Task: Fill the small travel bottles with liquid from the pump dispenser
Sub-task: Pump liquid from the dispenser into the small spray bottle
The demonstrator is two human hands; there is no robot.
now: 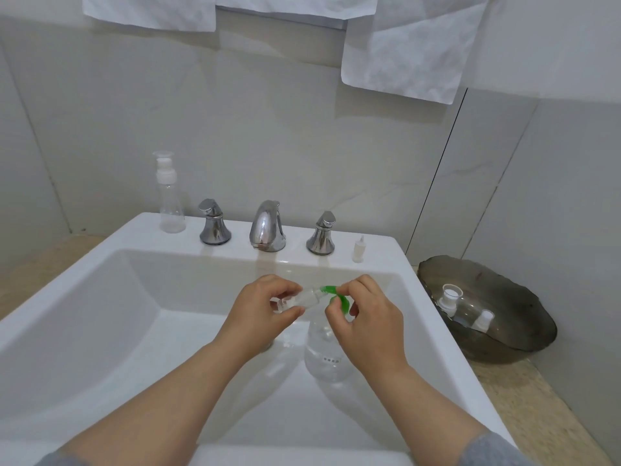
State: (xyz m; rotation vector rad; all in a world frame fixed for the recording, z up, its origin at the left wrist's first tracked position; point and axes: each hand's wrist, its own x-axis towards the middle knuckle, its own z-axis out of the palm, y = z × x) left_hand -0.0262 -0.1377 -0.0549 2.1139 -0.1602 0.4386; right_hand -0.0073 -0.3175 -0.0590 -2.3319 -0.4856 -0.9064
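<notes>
Over the white sink basin (100,317), my left hand (258,314) pinches a small clear travel bottle (304,297), tilted with its mouth against the green pump head (336,295) of a clear dispenser bottle (324,351). The dispenser stands in the basin with clear liquid inside. My right hand (366,321) curls its fingers round the green pump head. A tall empty clear bottle with a white pump (169,193) stands on the sink ledge at the left. A tiny white cap or nozzle piece (358,249) sits on the ledge at the right.
A chrome faucet (267,227) with two chrome handles (214,223) (321,235) lines the back ledge. A dark glass bowl (524,297) on the counter at right holds two clear bottles with white tops (449,297) (482,321). White towels (413,45) hang above.
</notes>
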